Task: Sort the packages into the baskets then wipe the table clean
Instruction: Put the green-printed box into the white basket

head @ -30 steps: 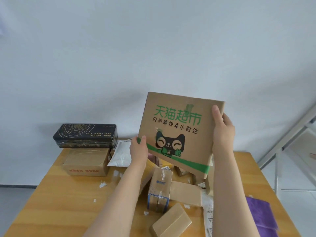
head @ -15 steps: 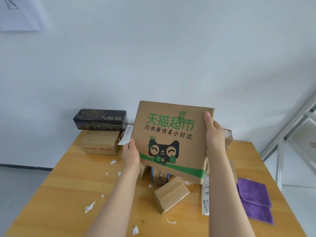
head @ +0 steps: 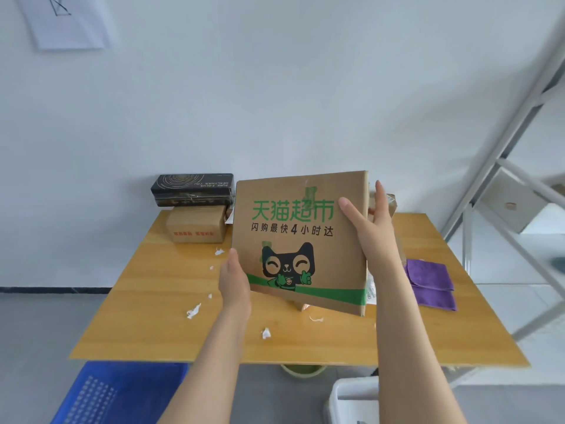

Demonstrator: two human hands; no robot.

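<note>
Cardboard box (head: 301,240) held above table (head: 146,301) | left hand (head: 234,280) and right hand (head: 371,221) clamp its side edges | packages behind mostly hidden | blue basket (head: 119,393), white basket (head: 351,399) cut off, contents probably unreadable

We see two bare forearms, no sleeves reaching into view. Our left hand (head: 234,280) and right hand (head: 371,223) wear no gloves, rings, watch or bands; nails are short and unpainted.
</note>
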